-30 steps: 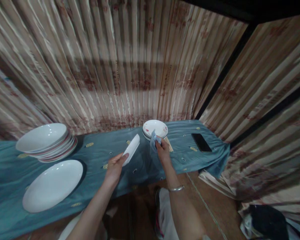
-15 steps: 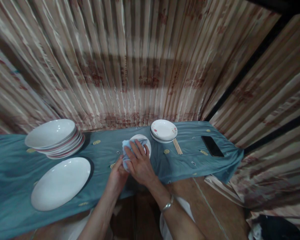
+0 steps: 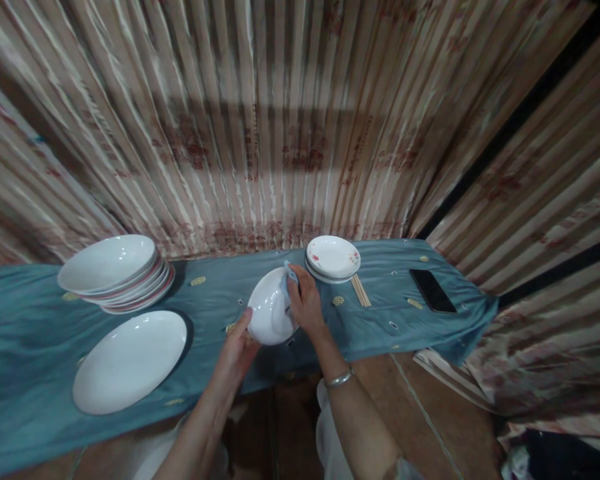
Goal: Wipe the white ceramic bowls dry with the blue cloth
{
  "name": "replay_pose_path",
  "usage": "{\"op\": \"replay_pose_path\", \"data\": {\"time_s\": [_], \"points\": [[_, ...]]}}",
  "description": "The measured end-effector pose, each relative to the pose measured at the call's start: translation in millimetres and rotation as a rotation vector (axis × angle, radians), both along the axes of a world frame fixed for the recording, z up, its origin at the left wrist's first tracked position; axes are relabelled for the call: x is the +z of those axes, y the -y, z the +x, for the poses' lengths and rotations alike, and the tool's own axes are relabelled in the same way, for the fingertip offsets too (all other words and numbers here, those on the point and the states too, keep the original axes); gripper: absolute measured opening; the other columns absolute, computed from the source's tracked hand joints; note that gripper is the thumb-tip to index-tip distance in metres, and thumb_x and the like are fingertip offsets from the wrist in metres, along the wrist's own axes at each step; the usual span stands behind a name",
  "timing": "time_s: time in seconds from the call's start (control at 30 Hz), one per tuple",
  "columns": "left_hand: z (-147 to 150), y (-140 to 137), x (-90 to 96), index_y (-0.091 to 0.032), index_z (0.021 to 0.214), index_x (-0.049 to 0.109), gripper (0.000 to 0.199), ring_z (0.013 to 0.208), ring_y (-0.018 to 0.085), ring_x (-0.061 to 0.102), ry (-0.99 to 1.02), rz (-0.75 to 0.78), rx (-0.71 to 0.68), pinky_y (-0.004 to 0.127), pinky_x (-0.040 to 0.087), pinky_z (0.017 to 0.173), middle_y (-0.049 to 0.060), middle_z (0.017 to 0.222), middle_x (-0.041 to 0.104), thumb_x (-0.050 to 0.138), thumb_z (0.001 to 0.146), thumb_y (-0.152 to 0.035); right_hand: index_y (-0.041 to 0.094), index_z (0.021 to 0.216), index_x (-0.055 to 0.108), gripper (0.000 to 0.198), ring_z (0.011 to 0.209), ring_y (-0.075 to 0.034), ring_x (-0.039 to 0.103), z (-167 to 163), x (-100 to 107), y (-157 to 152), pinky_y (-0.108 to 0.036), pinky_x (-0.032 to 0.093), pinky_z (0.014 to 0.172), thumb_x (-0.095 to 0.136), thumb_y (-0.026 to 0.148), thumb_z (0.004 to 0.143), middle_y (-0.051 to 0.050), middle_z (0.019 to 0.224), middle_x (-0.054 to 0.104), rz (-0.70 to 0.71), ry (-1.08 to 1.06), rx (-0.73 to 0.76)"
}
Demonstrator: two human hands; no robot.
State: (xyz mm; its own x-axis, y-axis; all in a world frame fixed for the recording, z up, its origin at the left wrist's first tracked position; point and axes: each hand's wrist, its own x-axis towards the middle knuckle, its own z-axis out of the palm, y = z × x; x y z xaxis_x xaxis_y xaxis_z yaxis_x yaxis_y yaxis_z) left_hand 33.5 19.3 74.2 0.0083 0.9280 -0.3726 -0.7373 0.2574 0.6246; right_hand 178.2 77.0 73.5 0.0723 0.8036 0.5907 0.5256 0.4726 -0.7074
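1. Location: the small white dish (image 3: pixel 267 307) is held tilted above the teal-covered tabletop (image 3: pixel 375 327), between your two hands; its underside appears to face you.
2. Left grip: your left hand (image 3: pixel 239 343) pinches the dish at its left rim, thumb over the facing surface, fingers behind.
3. Right grip: your right hand (image 3: pixel 306 300) pinches the blue cloth (image 3: pixel 291 272) against the dish's upper right edge. Whether any fingertips also clasp the rim from behind cannot be told.
4. Handling, as judged: the dish looks ceramic, so rate it rigid, fairly light and breakable. Its glossy glaze will likely be slippery, more so if damp. The cloth looks thin, limp and easily bunched.
5. Hold point: take the rim between thumb and fingers, with the fingers spread well behind for support; the smooth curved face offers little purchase.
6. Surroundings: floral saucers (image 3: pixel 333 259) stand stacked near your right hand, chopsticks (image 3: pixel 361 291) just beside them. An oval platter (image 3: pixel 130 363) lies to your left.
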Motion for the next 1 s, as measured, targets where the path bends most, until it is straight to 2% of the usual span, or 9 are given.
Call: {"op": "replay_pose_path", "data": {"time_s": [0.27,0.43,0.53,0.63,0.83,1.0], "points": [[-3.8,-2.5,3.8,-0.010,0.096,0.070,0.029,0.095,0.031,0.068,-0.028,-0.059,0.012,0.040,0.057,0.081,0.011,0.082,0.075,0.071,0.074,-0.029,0.017,0.112,0.066,0.044,0.110,-0.023,0.061,15.9,-32.6,-20.4,-0.039,0.043,0.102,0.044,0.046,0.089,-0.011,0.114,0.069,-0.342,-0.418,-0.006],[-4.3,-2.6,3.0,-0.010,0.093,0.071,0.031,0.094,0.030,0.069,-0.028,-0.024,-0.008,0.040,0.056,0.082,0.010,0.082,0.075,0.075,0.071,-0.031,0.015,0.103,0.071,0.050,0.108,-0.026,0.061,23.6,-35.5,-23.2,-0.041,0.044,0.101,0.057,0.056,0.078,-0.010,0.108,0.071,-0.443,-0.597,0.080],[-3.5,-0.9,3.1,-0.009,0.087,0.072,0.035,0.093,0.031,0.069,-0.061,0.049,-0.013,0.039,0.055,0.082,0.011,0.083,0.075,0.081,0.062,-0.033,0.016,0.103,0.071,0.049,0.109,-0.025,0.061,27.9,-26.4,-20.6,-0.040,0.045,0.100,0.059,0.056,0.077,-0.008,0.106,0.072,-0.395,-0.615,0.126],[-1.9,1.1,4.7,-0.009,0.078,0.073,0.035,0.091,0.031,0.069,-0.097,0.091,-0.027,0.038,0.055,0.082,0.012,0.079,0.075,0.085,0.056,-0.033,0.017,0.107,0.069,0.046,0.109,-0.024,0.060,29.2,-13.9,-14.7,-0.040,0.044,0.101,0.055,0.053,0.083,-0.008,0.110,0.070,-0.279,-0.538,0.126],[0.5,2.6,3.8,-0.010,0.070,0.072,0.033,0.089,0.029,0.070,-0.117,0.102,-0.047,0.036,0.054,0.084,0.010,0.070,0.074,0.087,0.051,-0.033,0.017,0.123,0.060,0.041,0.121,-0.021,0.052,21.8,9.4,6.3,-0.041,0.036,0.109,0.040,0.040,0.095,-0.011,0.125,0.060,-0.005,-0.125,0.073],[3.7,2.4,3.6,-0.011,0.076,0.072,0.032,0.093,0.028,0.068,-0.083,0.117,-0.064,0.036,0.053,0.086,0.011,0.078,0.074,0.085,0.056,-0.032,0.012,0.133,0.051,0.044,0.131,-0.023,0.039,7.1,22.2,27.0,-0.044,0.030,0.112,0.038,0.032,0.096,-0.016,0.135,0.050,0.109,0.204,0.036]]}}
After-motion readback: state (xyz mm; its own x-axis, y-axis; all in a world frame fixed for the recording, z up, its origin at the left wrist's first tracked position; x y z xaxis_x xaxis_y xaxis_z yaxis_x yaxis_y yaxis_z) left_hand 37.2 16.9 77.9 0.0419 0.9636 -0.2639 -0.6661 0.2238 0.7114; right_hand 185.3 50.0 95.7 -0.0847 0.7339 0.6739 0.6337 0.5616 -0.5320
